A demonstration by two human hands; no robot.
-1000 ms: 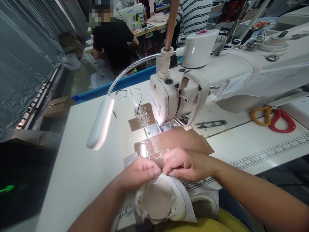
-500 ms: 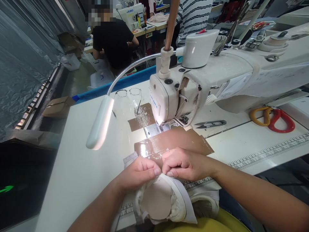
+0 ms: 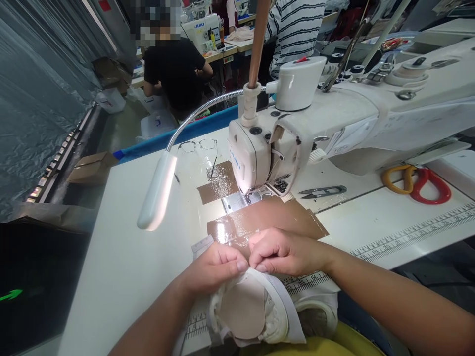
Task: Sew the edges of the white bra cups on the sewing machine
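At the table's front edge my left hand (image 3: 219, 267) is closed, thumb and fingers pinching the top rim of a white cupped garment piece (image 3: 280, 309) that looks like a bra. My right hand (image 3: 276, 251) pinches the same rim just beside it, fingers curled and the fingertips of both hands almost touching. Below them, a round beige lining (image 3: 243, 306) shows inside the gathered white edge. A second rounded hollow of white fabric (image 3: 319, 316) hangs to the right, over my lap. What lies between the fingertips is hidden.
A white sewing machine (image 3: 250, 153) stands ahead, brown glossy sheets (image 3: 274, 215) around its needle plate. Thread snips (image 3: 322, 192) and scissors with red and yellow handles (image 3: 432, 185) lie right. A lamp (image 3: 158, 190) overhangs the left; glasses (image 3: 197, 145) lie behind. A person (image 3: 174, 71) sits beyond.
The view has shifted slightly. Both hands keep their pinch on the white rim, and the piece hangs almost the same, its beige lining a touch further right.
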